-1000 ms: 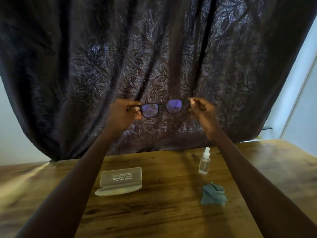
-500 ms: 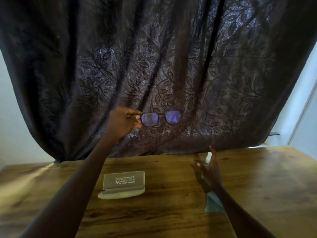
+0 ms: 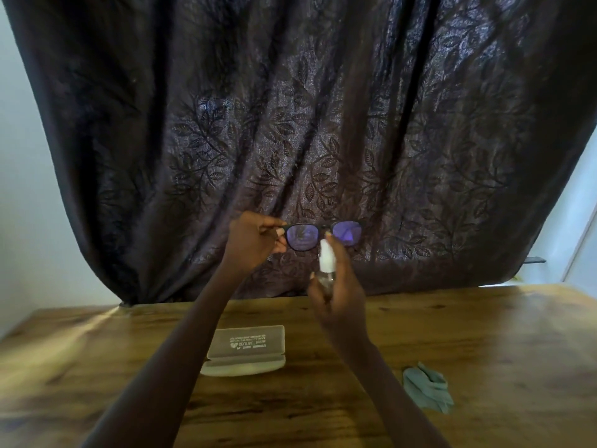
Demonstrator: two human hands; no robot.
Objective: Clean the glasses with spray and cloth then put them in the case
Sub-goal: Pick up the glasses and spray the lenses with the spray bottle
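The glasses [image 3: 303, 236] are held up in the air, above and beyond the glasses case [image 3: 247, 349], with their lenses facing the person against the dark leaf-patterned curtain [image 3: 323, 108]. Held there, they seem to be clear of the table [image 3: 484, 334], so that mist can reach the lenses without wetting anything else. The left hand [image 3: 252, 240] pinches the frame at its left end, near the hinge. That grip leaves both lenses uncovered, probably so that no fingerprint lands on glass about to be cleaned.

The right hand [image 3: 339, 289] is wrapped round a small clear spray bottle [image 3: 326, 260] with a white pump top. It holds the bottle upright, above the case and a little to its right, just in front of the bridge of the glasses. One finger lies over the top of the pump, which looks ready for a press. Whether any spray is leaving the nozzle cannot be told. Both forearms reach forward and up from the near edge, the right wrist cocked back so that the bottle stands almost vertical.

The case lies open on the table, its lid tipped up and its printed inside showing, apparently waiting for the last step. The blue-green cloth [image 3: 426, 386] lies crumpled on the table, well to the right of the case and untouched. It is likely wanted once the lenses are wet.
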